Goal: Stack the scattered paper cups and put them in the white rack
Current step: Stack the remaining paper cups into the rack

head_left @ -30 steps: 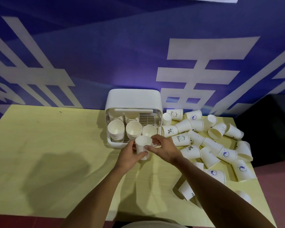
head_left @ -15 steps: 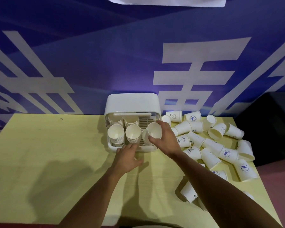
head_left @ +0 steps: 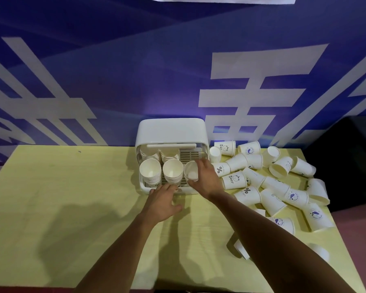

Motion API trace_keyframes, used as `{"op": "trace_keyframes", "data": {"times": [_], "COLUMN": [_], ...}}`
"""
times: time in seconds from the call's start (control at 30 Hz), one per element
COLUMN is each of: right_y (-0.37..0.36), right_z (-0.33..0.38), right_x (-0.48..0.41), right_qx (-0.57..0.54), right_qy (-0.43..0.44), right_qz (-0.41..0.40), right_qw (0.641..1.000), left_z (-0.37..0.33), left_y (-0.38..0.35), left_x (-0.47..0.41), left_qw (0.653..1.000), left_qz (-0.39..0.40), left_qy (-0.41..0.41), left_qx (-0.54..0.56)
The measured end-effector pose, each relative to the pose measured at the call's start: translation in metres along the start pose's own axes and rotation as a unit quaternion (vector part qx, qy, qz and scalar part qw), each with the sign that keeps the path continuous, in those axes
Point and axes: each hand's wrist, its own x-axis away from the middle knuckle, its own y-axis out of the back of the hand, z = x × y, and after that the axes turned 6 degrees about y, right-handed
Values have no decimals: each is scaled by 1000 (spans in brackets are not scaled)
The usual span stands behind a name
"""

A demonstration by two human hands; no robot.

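My right hand (head_left: 205,178) gripped a tilted paper cup (head_left: 191,171) inside the white rack (head_left: 171,130), right of two stacks (head_left: 150,172); my left hand (head_left: 163,199) lay loose-fingered against its front edge.

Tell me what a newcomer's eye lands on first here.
The jumble of paper cups tipped over across the right side of the yellow table draws the eye first. Next comes the white rack at the table's back edge, with cup stacks inside, where the right hand grips one cup at its front right while the left hand rests at its front rim.
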Motion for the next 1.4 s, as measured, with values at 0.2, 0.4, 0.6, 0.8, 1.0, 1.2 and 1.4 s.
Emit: {"op": "trace_keyframes", "data": {"times": [0.2, 0.4, 0.6, 0.8, 1.0, 1.2, 1.4], "right_y": [14, 42, 64, 86, 97, 99, 91], "right_z": [-29, -72, -109, -150, -188, -214, -229], "right_x": [31, 79, 127, 156, 175, 176, 169], "right_qx": [26, 43, 74, 75, 103, 78, 79], "right_qy": [-53, -155, -178, -200, -195, -186, -196], "right_qz": [16, 2, -15, -16, 6, 16, 29], "right_qw": [998, 987, 981, 977, 975, 979, 977], "left_z": [-15, -61, -111, -171, -219, -246, -259], "left_y": [-9, -25, -38, -52, -78, -101, -117], "left_x": [-7, -15, -13, -9, -7, -10, -14], "left_qw": [999, 994, 990, 988, 988, 988, 988], "left_qz": [21, 69, 103, 120, 131, 146, 151], "left_qy": [-24, -79, -93, -94, -84, -50, -1], "left_qx": [24, 23, 27, 7, -19, -9, 17]}}
